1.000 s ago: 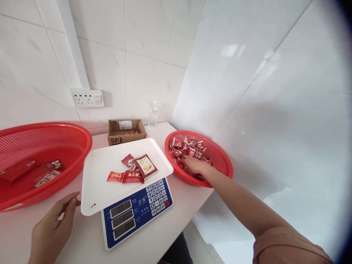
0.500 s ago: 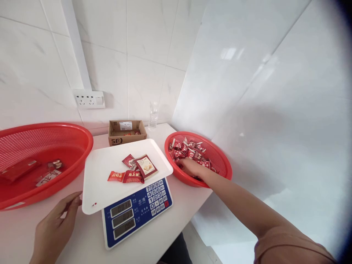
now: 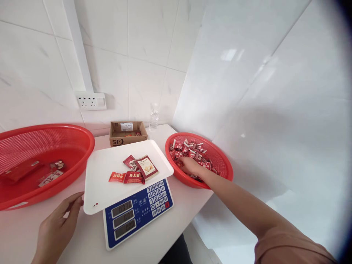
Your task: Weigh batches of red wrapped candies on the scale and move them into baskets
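My right hand [image 3: 188, 165] reaches into the right red basket [image 3: 224, 164]. Its fingers are closed around a small red wrapped snack [image 3: 180, 164] among several others, and the grip is partly hidden. My left hand [image 3: 62, 222] is beside the near left edge of the white weighing tray [image 3: 101, 172], thumb and forefinger closed together with nothing visible between them. On the tray lie a cream-and-maroon packet [image 3: 147, 167], a long red packet [image 3: 134, 177] and a dark red packet [image 3: 129, 161] partly under the cream one. Below the tray is the scale's blue panel [image 3: 144, 216].
The large red basket [image 3: 89, 141] on the left contains a few packets. Behind the tray stand a cardboard box [image 3: 128, 141] with packets inside and a clear plastic bottle [image 3: 154, 117]. Tiled walls enclose the table [image 3: 187, 205] behind and at right.
The view has shifted slightly. My right hand stays in the right basket, its fingers moved a little among the snacks. My left hand and the packets on the tray keep their places.
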{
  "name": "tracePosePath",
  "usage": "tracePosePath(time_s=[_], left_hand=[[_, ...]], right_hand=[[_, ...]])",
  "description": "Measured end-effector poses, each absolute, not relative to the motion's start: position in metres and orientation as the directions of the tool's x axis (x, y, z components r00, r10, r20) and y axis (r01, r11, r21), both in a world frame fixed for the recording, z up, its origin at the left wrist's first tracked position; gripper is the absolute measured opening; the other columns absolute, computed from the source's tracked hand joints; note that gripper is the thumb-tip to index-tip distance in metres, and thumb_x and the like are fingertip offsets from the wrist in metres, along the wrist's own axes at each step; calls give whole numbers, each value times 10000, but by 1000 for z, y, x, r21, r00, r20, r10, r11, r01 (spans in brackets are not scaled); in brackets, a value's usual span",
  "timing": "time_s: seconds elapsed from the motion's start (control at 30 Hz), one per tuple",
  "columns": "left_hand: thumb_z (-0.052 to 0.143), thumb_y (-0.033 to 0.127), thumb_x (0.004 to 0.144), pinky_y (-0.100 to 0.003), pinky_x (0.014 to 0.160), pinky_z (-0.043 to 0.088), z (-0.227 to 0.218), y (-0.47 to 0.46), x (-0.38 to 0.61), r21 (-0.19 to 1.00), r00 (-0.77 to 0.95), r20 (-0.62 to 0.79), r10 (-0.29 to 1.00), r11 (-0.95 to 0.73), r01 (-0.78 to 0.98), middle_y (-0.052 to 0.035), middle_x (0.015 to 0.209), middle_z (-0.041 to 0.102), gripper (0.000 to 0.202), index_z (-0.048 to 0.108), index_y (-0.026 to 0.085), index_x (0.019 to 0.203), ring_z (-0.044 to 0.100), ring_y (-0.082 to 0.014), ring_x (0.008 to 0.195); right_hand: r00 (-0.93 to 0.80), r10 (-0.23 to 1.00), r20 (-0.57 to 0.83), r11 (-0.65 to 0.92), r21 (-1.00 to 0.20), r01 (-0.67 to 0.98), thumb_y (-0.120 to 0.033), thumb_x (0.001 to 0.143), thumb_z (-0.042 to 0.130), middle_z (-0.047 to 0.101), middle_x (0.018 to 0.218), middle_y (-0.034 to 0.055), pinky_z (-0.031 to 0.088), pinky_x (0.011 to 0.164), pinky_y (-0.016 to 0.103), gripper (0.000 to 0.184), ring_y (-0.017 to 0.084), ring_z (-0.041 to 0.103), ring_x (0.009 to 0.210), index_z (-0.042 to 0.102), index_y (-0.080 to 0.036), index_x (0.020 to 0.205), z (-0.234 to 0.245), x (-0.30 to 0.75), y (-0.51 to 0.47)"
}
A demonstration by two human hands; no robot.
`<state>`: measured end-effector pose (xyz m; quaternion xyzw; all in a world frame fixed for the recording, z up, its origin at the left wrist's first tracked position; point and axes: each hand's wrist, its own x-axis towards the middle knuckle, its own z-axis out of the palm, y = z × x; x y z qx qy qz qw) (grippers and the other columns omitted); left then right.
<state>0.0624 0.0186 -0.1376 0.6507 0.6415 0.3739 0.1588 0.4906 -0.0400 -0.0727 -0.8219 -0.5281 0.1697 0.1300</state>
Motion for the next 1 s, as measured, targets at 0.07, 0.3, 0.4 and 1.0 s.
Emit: tracePosePath(time_s=[0.07, 0.3, 0.4, 1.0], left_hand=[[469, 496, 786, -306, 648, 541, -134, 20, 61, 711, -84, 211, 974, -94, 697, 156, 797, 719, 158, 601, 472, 870, 688, -172, 702], [458, 510, 733, -307, 616, 542, -129, 22, 61, 726, -67, 219, 973, -117, 677, 104, 799, 734, 221, 613, 416, 860, 700, -194, 727], [481, 489, 741, -265, 583, 535, -132, 22, 61, 714, -34, 281, 959, -185, 676, 76, 809, 740, 237, 633, 374, 882, 704, -185, 734], [482, 472, 793, -208, 537, 499, -131, 17, 63, 760, -15, 338, 941, -263, 594, -12, 758, 741, 327, 658, 232, 929, 707, -171, 717]], right_hand=[[385, 918, -90, -388, -396, 832, -121, 701, 646, 736, 947, 57, 438, 745, 275, 251, 217, 642, 845, 697, -187, 938, -70, 497, -38], [426, 893, 146, -309, -490, 815, -150, 778, 560, 724, 1016, 51, 460, 846, 315, 268, 209, 654, 920, 675, -208, 1013, -47, 506, -44], [383, 899, 213, -211, -557, 803, -211, 808, 558, 715, 1049, 37, 475, 857, 318, 306, 192, 651, 946, 644, -222, 1101, -38, 484, -50], [128, 909, 396, 120, -543, 831, -306, 861, 526, 697, 1135, 89, 469, 944, 408, 334, 233, 624, 1057, 645, -214, 1159, -42, 391, -42]])
